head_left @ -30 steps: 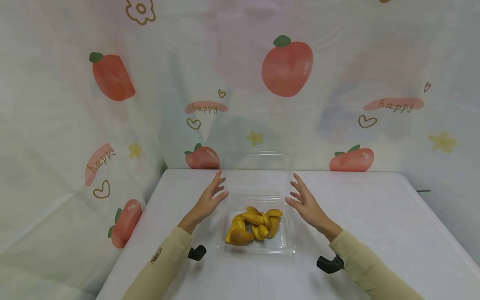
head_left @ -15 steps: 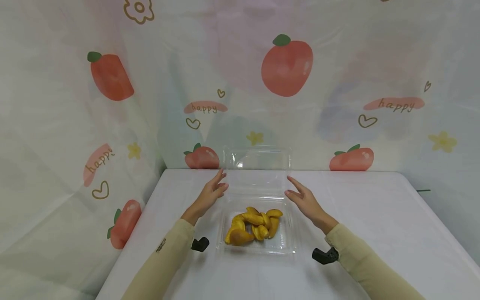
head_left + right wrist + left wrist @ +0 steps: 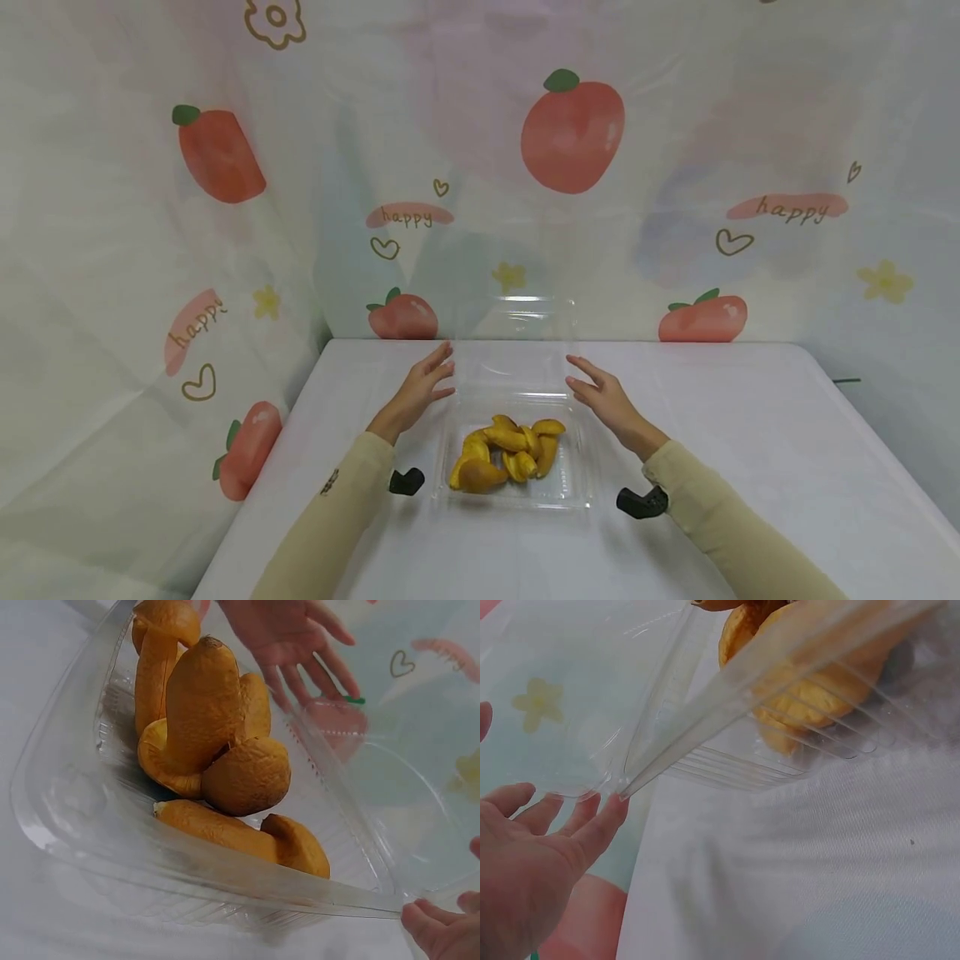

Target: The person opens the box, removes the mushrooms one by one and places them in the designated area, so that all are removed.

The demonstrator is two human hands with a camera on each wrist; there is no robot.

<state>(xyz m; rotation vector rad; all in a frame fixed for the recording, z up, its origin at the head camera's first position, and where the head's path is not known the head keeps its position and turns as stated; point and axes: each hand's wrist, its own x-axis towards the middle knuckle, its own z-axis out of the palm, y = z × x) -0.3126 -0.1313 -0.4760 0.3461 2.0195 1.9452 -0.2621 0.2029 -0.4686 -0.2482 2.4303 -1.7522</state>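
Observation:
A clear plastic clamshell box sits in the middle of the table, its ribbed tray holding several yellow-orange mushrooms. Its transparent lid stands raised at the far side, swung up from the hinge. At the lid's left edge is my left hand, fingers extended; in the left wrist view its fingertips meet the plastic near the hinge corner. My right hand mirrors it on the right, fingers stretched toward the lid. In the right wrist view, its fingertips are right at the hinge corner.
A white cloth-covered table surrounds the box. Behind and to the left hangs a pale curtain printed with red fruit and flowers. Black camera mounts stick out beneath both sleeves.
Both hands have come inward to the lid's sides, the right one moving left more noticeably. The lid has shifted slightly in tilt. The mushrooms and tray have stayed put.

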